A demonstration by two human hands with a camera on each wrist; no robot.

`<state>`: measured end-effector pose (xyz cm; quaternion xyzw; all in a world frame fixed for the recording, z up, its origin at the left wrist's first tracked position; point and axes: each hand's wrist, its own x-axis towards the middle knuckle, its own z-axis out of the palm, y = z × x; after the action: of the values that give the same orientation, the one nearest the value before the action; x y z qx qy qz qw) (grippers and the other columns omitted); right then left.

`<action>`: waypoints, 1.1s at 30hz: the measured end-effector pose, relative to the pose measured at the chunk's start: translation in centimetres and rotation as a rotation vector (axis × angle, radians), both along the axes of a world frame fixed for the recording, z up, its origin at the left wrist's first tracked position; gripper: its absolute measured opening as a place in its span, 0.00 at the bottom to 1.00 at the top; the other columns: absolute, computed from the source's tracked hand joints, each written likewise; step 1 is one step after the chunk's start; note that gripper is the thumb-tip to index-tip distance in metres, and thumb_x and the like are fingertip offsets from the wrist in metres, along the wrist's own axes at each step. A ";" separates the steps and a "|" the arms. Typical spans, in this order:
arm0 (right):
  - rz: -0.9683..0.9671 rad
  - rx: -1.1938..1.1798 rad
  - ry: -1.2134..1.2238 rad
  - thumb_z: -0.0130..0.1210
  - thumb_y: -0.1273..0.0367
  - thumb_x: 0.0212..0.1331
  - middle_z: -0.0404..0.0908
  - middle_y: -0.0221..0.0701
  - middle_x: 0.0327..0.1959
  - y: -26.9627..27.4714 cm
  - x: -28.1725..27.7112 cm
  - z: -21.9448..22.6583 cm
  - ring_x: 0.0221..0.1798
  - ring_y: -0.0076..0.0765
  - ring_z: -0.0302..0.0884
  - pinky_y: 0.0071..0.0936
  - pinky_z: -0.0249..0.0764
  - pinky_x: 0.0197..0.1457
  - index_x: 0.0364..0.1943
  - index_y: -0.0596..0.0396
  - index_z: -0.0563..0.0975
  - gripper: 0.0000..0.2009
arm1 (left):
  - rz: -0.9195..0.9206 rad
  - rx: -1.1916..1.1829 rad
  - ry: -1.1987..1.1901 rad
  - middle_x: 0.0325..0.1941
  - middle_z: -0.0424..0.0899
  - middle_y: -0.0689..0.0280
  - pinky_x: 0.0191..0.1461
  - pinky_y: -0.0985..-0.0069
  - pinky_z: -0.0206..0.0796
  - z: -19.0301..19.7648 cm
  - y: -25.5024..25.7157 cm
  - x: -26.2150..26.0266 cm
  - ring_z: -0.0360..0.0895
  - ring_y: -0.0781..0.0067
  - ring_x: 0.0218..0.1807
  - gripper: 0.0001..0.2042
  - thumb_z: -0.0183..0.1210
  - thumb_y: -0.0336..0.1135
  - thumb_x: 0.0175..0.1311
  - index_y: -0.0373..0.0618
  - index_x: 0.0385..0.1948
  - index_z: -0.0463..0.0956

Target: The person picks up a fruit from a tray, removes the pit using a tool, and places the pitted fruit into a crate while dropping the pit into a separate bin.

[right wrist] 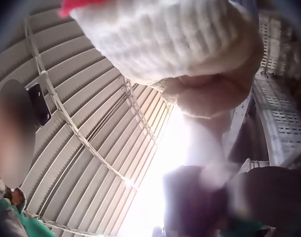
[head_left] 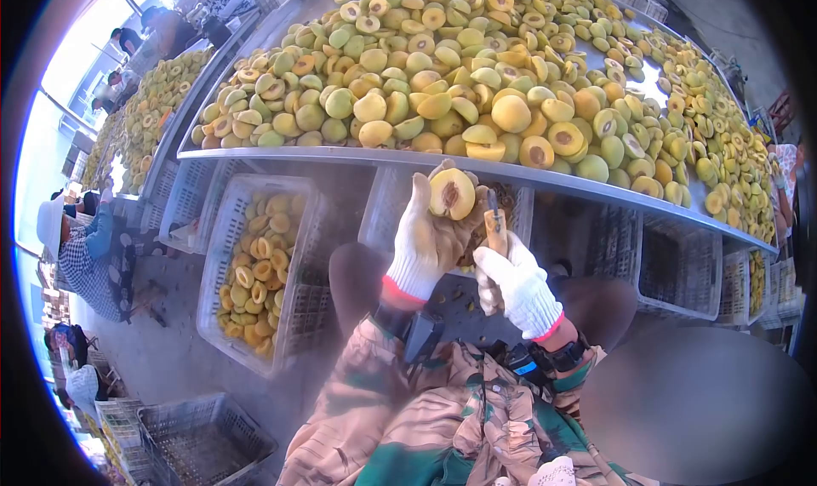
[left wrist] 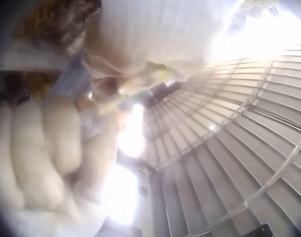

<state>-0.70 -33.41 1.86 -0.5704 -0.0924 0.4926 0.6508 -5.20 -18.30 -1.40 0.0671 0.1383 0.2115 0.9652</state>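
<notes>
Cupping the halved peach (head_left: 452,194) cut-face up, left hand (head_left: 423,246) fingers curl round it; right hand (head_left: 516,286) grips the knife (head_left: 494,227) just beside, blade upright

From my head, a wide fisheye lens looks forward and down over my gloved left hand (head_left: 423,239) and right hand (head_left: 521,286) to the metal table (head_left: 340,156) heaped with halved fruit, with crates (head_left: 255,269) below it. My left wrist camera sits almost against the glove (left wrist: 46,148) and tilts upward to the ribbed roof (left wrist: 239,148). My right wrist camera, equally close to its glove (right wrist: 165,44), faces the same roof (right wrist: 91,148). The dark blur at its lower right edge may be my knee. Both wrist views share only that roof; the head view shows none.
</notes>
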 end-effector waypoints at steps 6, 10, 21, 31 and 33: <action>0.086 -0.145 -0.196 0.54 0.62 0.64 0.72 0.28 0.20 0.2 -0.1 -0.8 0.16 0.25 0.70 0.24 0.69 0.19 0.46 0.56 0.68 0.15 | -0.081 0.184 0.013 0.50 0.75 0.56 0.57 0.55 0.70 0.2 -0.6 -0.5 0.74 0.52 0.52 0.24 0.41 0.54 0.75 0.48 0.63 0.64; 0.124 -0.227 -0.346 0.53 0.60 0.63 0.73 0.29 0.20 0.5 0.1 -0.5 0.17 0.26 0.72 0.25 0.70 0.20 0.45 0.56 0.69 0.15 | -0.075 0.358 0.099 0.50 0.75 0.59 0.58 0.61 0.69 0.1 -0.8 -0.8 0.74 0.61 0.50 0.24 0.43 0.54 0.75 0.46 0.62 0.66; 0.254 -0.468 -0.785 0.52 0.56 0.64 0.82 0.46 0.31 0.4 -0.7 -1.6 0.27 0.43 0.83 0.37 0.77 0.28 0.48 0.56 0.69 0.19 | 0.049 0.886 0.466 0.49 0.80 0.63 0.57 0.74 0.66 -1.4 -0.6 -0.5 0.74 0.75 0.48 0.21 0.41 0.47 0.76 0.42 0.52 0.77; 0.332 -0.405 -0.427 0.53 0.57 0.64 0.80 0.42 0.32 -0.5 -0.1 -1.5 0.27 0.42 0.81 0.36 0.78 0.31 0.50 0.55 0.67 0.19 | -0.208 0.597 0.323 0.36 0.82 0.56 0.40 0.67 0.76 -1.4 0.1 0.1 0.81 0.61 0.37 0.28 0.42 0.57 0.74 0.36 0.49 0.75; 0.180 -0.482 -1.137 0.54 0.59 0.63 0.76 0.35 0.26 -0.3 -1.1 -4.1 0.18 0.28 0.73 0.28 0.69 0.19 0.49 0.53 0.67 0.17 | -0.102 0.605 0.483 0.31 0.82 0.60 0.40 0.73 0.74 -0.7 -0.7 0.7 0.79 0.69 0.29 0.26 0.44 0.53 0.75 0.35 0.43 0.80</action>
<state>-1.84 -33.73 -2.28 -0.8642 -0.3581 0.1718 0.3088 -4.53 -18.97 -2.07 0.4035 0.2896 0.1725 0.8506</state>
